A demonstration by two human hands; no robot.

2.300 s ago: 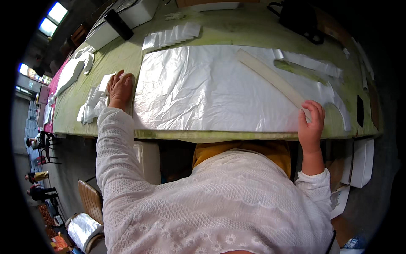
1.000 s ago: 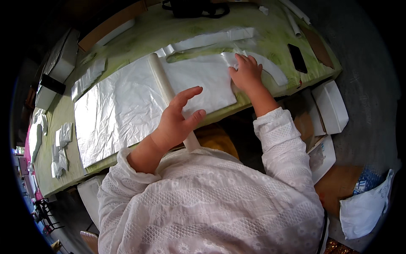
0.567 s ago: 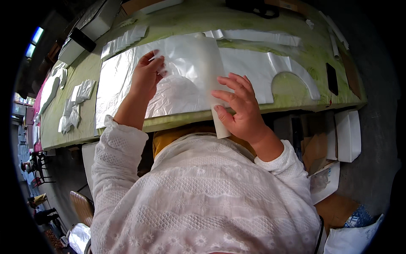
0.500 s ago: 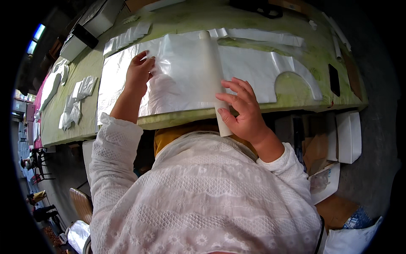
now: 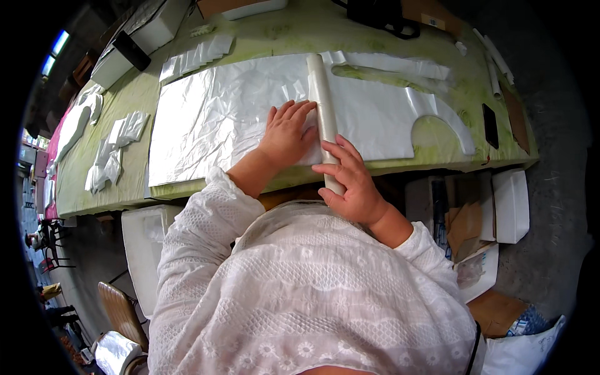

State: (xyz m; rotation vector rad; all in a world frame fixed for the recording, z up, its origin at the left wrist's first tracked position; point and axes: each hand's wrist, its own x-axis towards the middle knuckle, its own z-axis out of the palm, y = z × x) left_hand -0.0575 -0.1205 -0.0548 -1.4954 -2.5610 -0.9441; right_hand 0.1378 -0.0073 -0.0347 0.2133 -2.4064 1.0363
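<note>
I'd guess they steady the tube (image 5: 323, 100): left hand (image 5: 286, 135) at nine o'clock, right hand (image 5: 357, 182) at five, fingers apart.

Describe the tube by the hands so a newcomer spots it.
On the green table lies a big silvery plastic sheet. The pale tube lies across it, right hand at its near end; unlike the white tubes farther right, it crosses the sheet.

The tube (image 5: 322, 90) is off-white, the tablecloth (image 5: 275, 34) green-mottled
</note>
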